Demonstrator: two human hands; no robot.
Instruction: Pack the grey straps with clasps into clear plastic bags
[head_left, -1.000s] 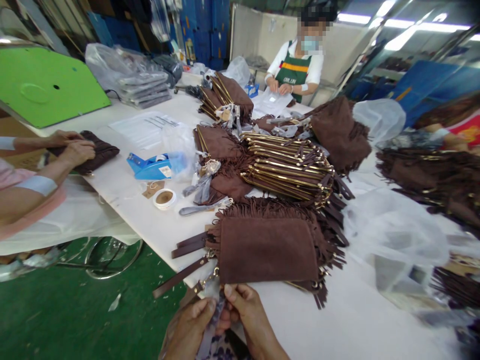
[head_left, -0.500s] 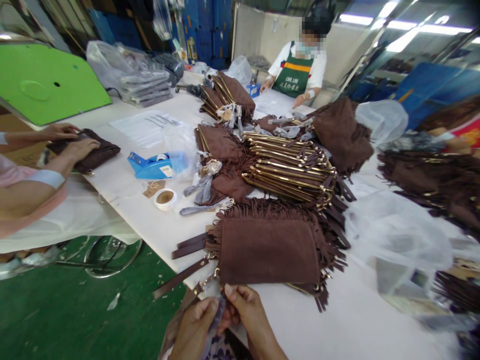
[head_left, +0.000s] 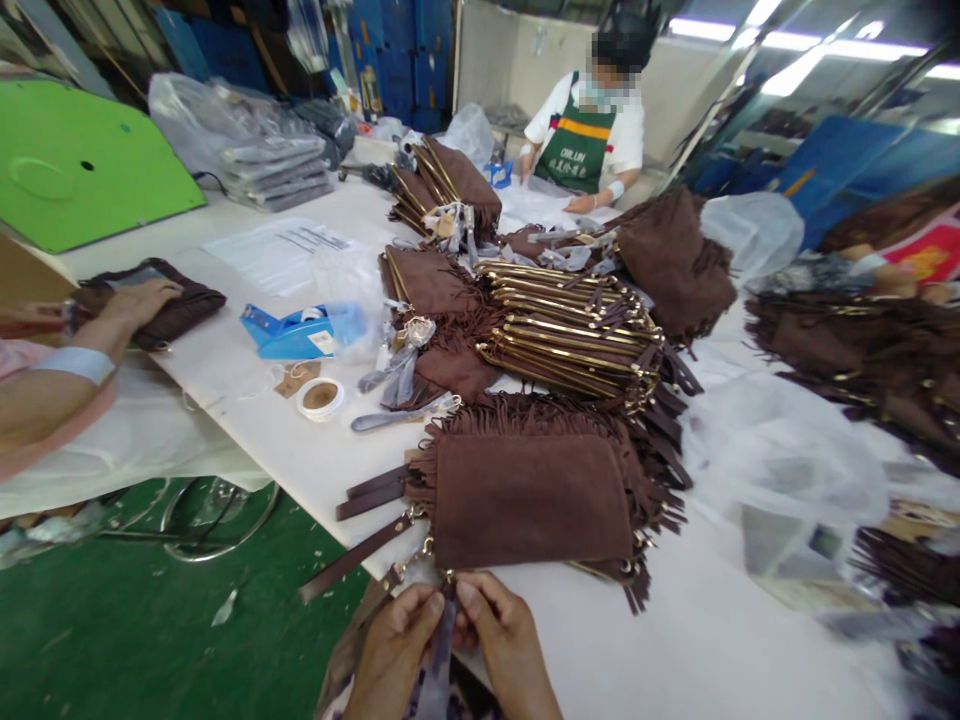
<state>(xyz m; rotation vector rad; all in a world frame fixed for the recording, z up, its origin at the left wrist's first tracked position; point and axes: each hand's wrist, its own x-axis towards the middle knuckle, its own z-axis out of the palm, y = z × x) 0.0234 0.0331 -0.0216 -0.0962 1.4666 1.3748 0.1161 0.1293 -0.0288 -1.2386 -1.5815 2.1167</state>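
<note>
At the near edge of the white desk (head_left: pixel 247 385), the left hand (head_left: pixel 394 650) and the right hand (head_left: pixel 506 650) meet thumb to thumb. Both are closed in a pinch on a narrow grey strip (head_left: pixel 439 655) that hangs down between them; what the strip is made of cannot be told. The strip sits just below the near edge of a brown fringed bag (head_left: pixel 529 495), which lies flat on the desk directly in front of the hands. Dark brown straps (head_left: pixel 360 550) run out from the bag's left corner and past the desk edge.

Beyond the bag, a stack of the same bags (head_left: pixel 570 335) stands on edge with gold-coloured bars showing. To its left lie a blue tape dispenser (head_left: pixel 289 330), a roll of tape (head_left: pixel 320 397) and printed sheets (head_left: pixel 281 250). A loose clear plastic bag (head_left: pixel 780 470) lies to the right of the fringed bag.

At the left edge, another person's hand (head_left: pixel 139 300) rests on a dark brown bag (head_left: pixel 169 310). At the far end of the desk, a person in a green apron (head_left: pixel 581 140) has both hands down on the desk. A green panel (head_left: pixel 82 165) leans at the upper left, above the green floor (head_left: pixel 150 630).
</note>
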